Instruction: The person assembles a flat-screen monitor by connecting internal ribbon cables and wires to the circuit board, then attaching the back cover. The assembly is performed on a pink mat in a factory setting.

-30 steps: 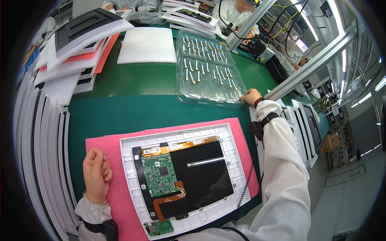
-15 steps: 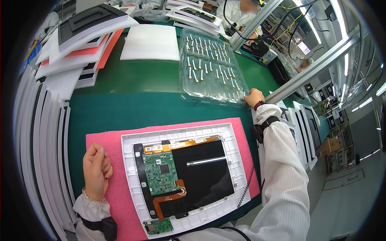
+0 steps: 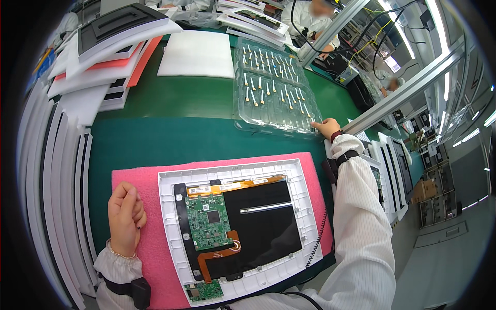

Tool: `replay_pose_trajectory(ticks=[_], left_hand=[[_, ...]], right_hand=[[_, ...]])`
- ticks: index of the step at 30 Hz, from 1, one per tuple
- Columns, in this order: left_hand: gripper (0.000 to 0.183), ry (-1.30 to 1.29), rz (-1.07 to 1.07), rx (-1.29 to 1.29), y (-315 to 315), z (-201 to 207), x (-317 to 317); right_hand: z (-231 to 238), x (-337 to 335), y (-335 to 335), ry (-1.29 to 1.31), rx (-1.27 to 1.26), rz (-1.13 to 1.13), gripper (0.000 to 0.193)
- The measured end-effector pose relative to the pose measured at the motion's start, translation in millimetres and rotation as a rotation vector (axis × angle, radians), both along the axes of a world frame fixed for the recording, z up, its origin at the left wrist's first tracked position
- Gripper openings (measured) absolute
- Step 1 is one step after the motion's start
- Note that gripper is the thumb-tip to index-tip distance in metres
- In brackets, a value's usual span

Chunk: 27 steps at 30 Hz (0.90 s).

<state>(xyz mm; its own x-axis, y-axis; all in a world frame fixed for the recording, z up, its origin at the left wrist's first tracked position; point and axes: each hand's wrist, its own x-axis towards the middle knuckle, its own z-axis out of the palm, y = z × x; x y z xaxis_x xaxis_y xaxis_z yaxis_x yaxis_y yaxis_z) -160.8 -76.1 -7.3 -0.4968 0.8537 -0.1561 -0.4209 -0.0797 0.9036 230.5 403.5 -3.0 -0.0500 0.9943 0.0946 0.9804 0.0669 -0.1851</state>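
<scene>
My left hand (image 3: 126, 214) is closed in a loose fist over the left edge of a pink foam mat (image 3: 150, 258). No object shows in it. On the mat lies a white plastic frame (image 3: 168, 248) holding a black panel (image 3: 266, 232). A green circuit board (image 3: 209, 222) is fixed on the panel, with orange flat cables; a smaller green board (image 3: 204, 291) sits at the near left corner. My right hand (image 3: 326, 128) reaches to the near right corner of a clear plastic tray (image 3: 253, 121) of small white strips, fingertips pinched there. Whatever lies between them is too small to make out.
Stacked white and black frames (image 3: 121, 31) rise at the left. A white foam sheet (image 3: 196, 54) lies at the back. A metal post (image 3: 372, 113) slants past my right hand. Further panels (image 3: 392, 165) stand at the right. A co-worker (image 3: 310, 23) sits beyond the tray.
My right hand has shifted slightly left, its fingertips now over the tray's corner. My left fist stays as it was. The whole view has moved a little.
</scene>
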Motion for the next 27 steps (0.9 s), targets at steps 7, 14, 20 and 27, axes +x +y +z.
replay_pose_trajectory(ticks=[7,14,20,27], left_hand=[[0.021,-0.002,-0.001,0.007,-1,0,-1],[0.021,0.0,-0.01,0.008,0,0,0],[0.02,-0.01,-0.015,0.01,0,2,0],[0.019,-0.011,-0.011,0.012,-1,1,-1]], right_hand=[[-3,-4,4,0.032,-0.021,0.019,0.046],[-5,1,8,0.041,-0.032,-0.024,0.043],[0,-4,1,-0.021,-0.021,-0.029,0.037],[16,-26,-23,-0.17,0.076,-0.026,0.031]])
